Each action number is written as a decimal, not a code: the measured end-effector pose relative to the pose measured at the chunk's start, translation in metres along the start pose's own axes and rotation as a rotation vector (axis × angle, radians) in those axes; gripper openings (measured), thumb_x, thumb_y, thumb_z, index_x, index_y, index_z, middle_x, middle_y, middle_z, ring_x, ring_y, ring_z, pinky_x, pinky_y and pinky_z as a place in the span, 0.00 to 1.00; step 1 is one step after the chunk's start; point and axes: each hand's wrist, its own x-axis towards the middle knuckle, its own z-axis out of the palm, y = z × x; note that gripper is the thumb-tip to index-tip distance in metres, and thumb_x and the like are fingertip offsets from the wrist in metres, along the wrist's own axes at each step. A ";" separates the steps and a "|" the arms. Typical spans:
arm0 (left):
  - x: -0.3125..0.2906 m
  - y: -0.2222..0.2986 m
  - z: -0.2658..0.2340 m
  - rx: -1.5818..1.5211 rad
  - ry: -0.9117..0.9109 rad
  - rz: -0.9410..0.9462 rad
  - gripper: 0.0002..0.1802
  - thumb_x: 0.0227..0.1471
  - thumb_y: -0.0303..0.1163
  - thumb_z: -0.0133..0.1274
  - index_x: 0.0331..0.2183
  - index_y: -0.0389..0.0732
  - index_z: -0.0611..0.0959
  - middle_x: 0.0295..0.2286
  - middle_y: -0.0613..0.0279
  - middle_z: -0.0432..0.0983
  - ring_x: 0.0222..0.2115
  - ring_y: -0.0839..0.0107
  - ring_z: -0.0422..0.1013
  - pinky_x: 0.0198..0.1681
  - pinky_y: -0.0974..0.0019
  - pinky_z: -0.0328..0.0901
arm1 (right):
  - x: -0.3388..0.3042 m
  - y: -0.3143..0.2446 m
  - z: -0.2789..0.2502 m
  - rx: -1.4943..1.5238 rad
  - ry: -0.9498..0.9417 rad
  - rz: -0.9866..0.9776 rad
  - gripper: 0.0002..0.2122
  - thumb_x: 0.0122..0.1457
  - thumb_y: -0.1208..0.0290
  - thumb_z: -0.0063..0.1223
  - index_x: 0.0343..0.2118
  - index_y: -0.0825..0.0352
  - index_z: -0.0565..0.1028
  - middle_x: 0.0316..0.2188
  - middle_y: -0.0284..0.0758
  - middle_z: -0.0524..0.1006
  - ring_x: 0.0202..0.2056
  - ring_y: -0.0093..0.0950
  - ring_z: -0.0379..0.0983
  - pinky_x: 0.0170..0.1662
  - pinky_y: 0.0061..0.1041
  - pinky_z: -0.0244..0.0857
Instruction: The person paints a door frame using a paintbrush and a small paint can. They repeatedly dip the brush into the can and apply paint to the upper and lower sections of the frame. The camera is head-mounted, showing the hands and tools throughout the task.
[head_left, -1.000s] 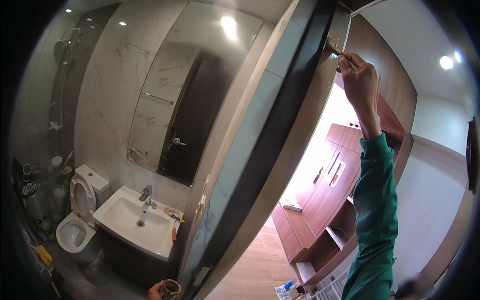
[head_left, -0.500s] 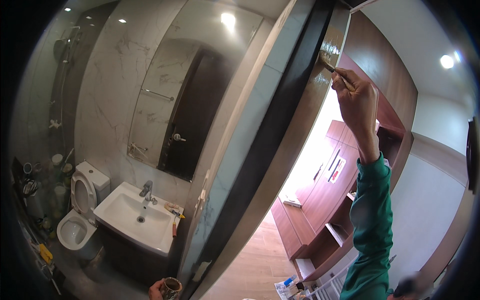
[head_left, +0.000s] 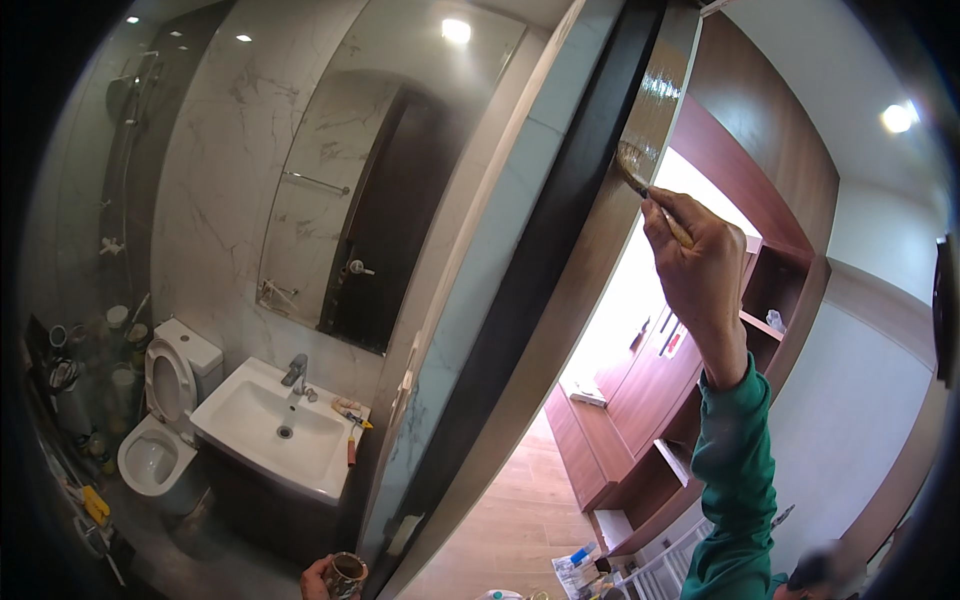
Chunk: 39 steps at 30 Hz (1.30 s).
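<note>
My right hand [head_left: 700, 270] is raised high, in a green sleeve, gripping a paintbrush [head_left: 645, 185]. Its bristles touch the glossy wooden door frame edge [head_left: 640, 130] beside the dark door edge [head_left: 560, 240]. At the bottom of the view my left hand [head_left: 318, 578] holds a small round tin cup [head_left: 347, 574] close to the frame's lower part.
To the left is a bathroom with a white sink [head_left: 270, 430], a toilet [head_left: 165, 400], a mirror [head_left: 390, 170] and bottles on the floor. To the right are brown wooden shelves [head_left: 680, 400], a wooden floor [head_left: 510, 530] and items spread on paper at the bottom.
My right hand has drawn the brush downward along the door frame, from near the top to a lower spot. The left hand with the cup has stayed put.
</note>
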 end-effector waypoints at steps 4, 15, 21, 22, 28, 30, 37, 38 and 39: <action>-0.002 0.000 -0.001 0.002 -0.014 -0.012 0.20 0.63 0.47 0.46 0.36 0.42 0.85 0.24 0.61 0.81 0.20 0.69 0.74 0.20 0.64 0.66 | -0.016 -0.008 -0.004 0.046 -0.046 0.028 0.10 0.61 0.71 0.59 0.39 0.73 0.83 0.34 0.48 0.85 0.32 0.38 0.85 0.37 0.30 0.76; 0.015 0.002 -0.011 0.015 -0.124 0.013 0.21 0.66 0.44 0.40 0.42 0.43 0.84 0.27 0.60 0.82 0.22 0.68 0.76 0.20 0.65 0.68 | 0.085 0.048 -0.036 0.096 0.287 0.093 0.15 0.64 0.60 0.58 0.44 0.66 0.84 0.31 0.37 0.86 0.33 0.22 0.83 0.37 0.21 0.72; 0.019 0.004 -0.003 -0.046 -0.071 0.012 0.20 0.66 0.43 0.41 0.42 0.42 0.84 0.27 0.60 0.82 0.21 0.68 0.76 0.19 0.66 0.67 | 0.140 0.080 -0.007 0.032 0.358 0.057 0.15 0.64 0.60 0.57 0.46 0.64 0.84 0.31 0.36 0.86 0.34 0.24 0.83 0.39 0.26 0.73; 0.019 0.005 -0.001 -0.060 -0.044 0.014 0.20 0.66 0.43 0.41 0.41 0.42 0.84 0.27 0.60 0.82 0.21 0.69 0.76 0.19 0.66 0.67 | 0.143 0.082 -0.005 0.031 0.350 0.046 0.15 0.64 0.60 0.57 0.46 0.64 0.84 0.32 0.37 0.86 0.33 0.25 0.83 0.39 0.27 0.73; 0.016 0.009 0.008 -0.073 0.043 0.015 0.19 0.65 0.44 0.44 0.38 0.42 0.85 0.25 0.62 0.81 0.20 0.69 0.75 0.19 0.66 0.67 | 0.153 0.089 0.007 0.003 0.339 0.044 0.16 0.63 0.58 0.58 0.46 0.64 0.84 0.32 0.39 0.86 0.34 0.29 0.83 0.41 0.29 0.74; 0.017 0.011 0.009 -0.078 0.036 0.012 0.19 0.65 0.44 0.44 0.37 0.42 0.84 0.25 0.62 0.81 0.20 0.69 0.75 0.19 0.66 0.67 | 0.150 0.088 0.010 -0.004 0.314 0.072 0.16 0.63 0.58 0.58 0.45 0.64 0.84 0.32 0.39 0.86 0.34 0.30 0.83 0.41 0.29 0.74; 0.017 0.011 0.012 -0.053 0.062 0.023 0.19 0.65 0.44 0.45 0.38 0.42 0.85 0.25 0.62 0.81 0.20 0.70 0.75 0.20 0.67 0.66 | 0.118 0.075 0.014 0.027 0.255 0.092 0.16 0.64 0.59 0.57 0.43 0.67 0.84 0.29 0.39 0.85 0.32 0.28 0.82 0.39 0.28 0.73; 0.017 0.011 0.012 -0.051 0.061 0.024 0.18 0.65 0.44 0.46 0.38 0.42 0.85 0.25 0.63 0.81 0.20 0.70 0.74 0.20 0.67 0.66 | 0.113 0.072 0.014 0.053 0.254 0.098 0.16 0.64 0.60 0.57 0.43 0.68 0.84 0.27 0.38 0.85 0.31 0.27 0.82 0.38 0.27 0.73; 0.017 0.011 0.012 -0.047 0.066 0.021 0.18 0.65 0.44 0.46 0.38 0.42 0.85 0.25 0.63 0.81 0.20 0.70 0.74 0.20 0.67 0.66 | 0.107 0.070 0.015 0.080 0.252 0.103 0.16 0.64 0.60 0.57 0.43 0.69 0.84 0.26 0.38 0.84 0.29 0.26 0.81 0.37 0.26 0.72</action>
